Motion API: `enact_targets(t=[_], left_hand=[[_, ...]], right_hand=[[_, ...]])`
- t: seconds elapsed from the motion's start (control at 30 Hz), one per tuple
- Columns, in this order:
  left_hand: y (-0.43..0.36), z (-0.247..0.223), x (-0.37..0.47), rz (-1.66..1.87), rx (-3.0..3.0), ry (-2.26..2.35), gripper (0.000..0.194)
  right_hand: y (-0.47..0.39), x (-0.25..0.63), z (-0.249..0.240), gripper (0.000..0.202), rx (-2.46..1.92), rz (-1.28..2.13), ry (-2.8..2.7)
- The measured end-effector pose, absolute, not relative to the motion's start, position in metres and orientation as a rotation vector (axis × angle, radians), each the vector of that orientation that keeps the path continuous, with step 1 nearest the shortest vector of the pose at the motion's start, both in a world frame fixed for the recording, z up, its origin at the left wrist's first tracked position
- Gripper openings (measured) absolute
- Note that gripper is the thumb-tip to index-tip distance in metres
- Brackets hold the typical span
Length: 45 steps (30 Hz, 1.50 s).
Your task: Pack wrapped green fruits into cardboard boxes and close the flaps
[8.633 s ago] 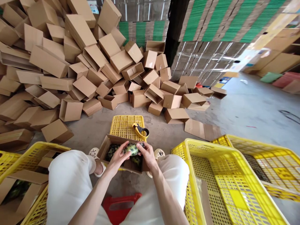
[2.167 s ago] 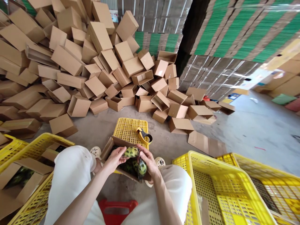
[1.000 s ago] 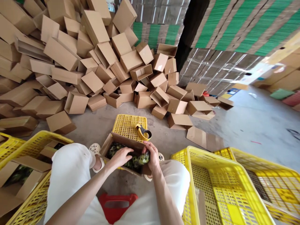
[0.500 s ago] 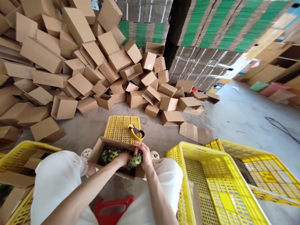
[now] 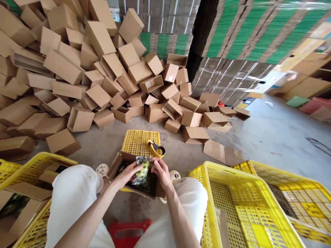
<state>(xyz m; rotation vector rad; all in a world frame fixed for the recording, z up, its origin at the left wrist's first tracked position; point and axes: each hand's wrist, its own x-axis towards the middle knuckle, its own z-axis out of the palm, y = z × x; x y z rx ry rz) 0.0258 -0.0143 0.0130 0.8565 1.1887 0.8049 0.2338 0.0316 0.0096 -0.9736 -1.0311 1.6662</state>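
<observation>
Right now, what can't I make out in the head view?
All in the head view:
Clear bag: contents green with dark spots, too small and glary to identify.
Right hand: too small to tell whether its fingertips grip the bag.
Open carton: floor hidden by its contents, the bag and the left hand.
Carton at left edge: contents blurred, edge crops it.
Red plastic piece: cropped by the bottom edge.

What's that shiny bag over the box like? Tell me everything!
The shiny bag looks like clear, crinkly plastic, showing yellow-green with dark spots inside. It's held lengthwise above the open cardboard box. The left hand grips its left side; the right hand is by its top right corner, maybe touching.
</observation>
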Motion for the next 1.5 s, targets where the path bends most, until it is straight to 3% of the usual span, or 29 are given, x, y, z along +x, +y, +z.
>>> enact_targets(t=[0.1, 0.2, 0.37, 0.57, 0.8, 1.0, 1.17, 1.27, 1.4, 1.5], left_hand=[[-0.019, 0.018, 0.032, 0.817, 0.862, 1.17, 0.07], [-0.023, 0.023, 0.037, 0.828, 0.889, 1.221, 0.065], [-0.029, 0.017, 0.041, 0.943, 0.886, 1.263, 0.075], [-0.029, 0.007, 0.04, 1.046, 0.822, 1.309, 0.066], [-0.023, 0.012, 0.033, 1.068, 0.692, 1.293, 0.069], [-0.019, 0.012, 0.037, 0.933, 0.576, 1.306, 0.075], [-0.02, 0.007, 0.043, 0.942, 0.575, 1.291, 0.077], [-0.019, 0.003, 0.033, 0.915, 0.707, 1.384, 0.067], [-0.013, -0.003, 0.0, 0.819, 1.231, 1.723, 0.035], [-0.005, -0.006, -0.018, 0.625, 1.521, 1.859, 0.034]], right_hand=[[0.03, 0.234, 0.008, 0.048, -0.975, 1.682, -1.043], [0.03, 0.237, 0.008, 0.042, -1.034, 1.667, -1.1], [0.032, 0.239, 0.009, 0.037, -1.056, 1.589, -0.992], [0.031, 0.24, 0.012, 0.036, -1.024, 1.57, -0.989], [0.025, 0.24, 0.02, 0.068, -0.818, 1.744, -1.159], [0.027, 0.239, 0.018, 0.039, -0.8, 1.699, -1.12], [0.029, 0.239, 0.016, 0.04, -0.906, 1.687, -1.069], [0.029, 0.24, 0.016, 0.04, -0.958, 1.685, -1.09], [0.029, 0.243, 0.014, 0.032, -0.998, 1.622, -1.182], [0.031, 0.245, 0.01, 0.017, -0.955, 1.548, -1.301]])
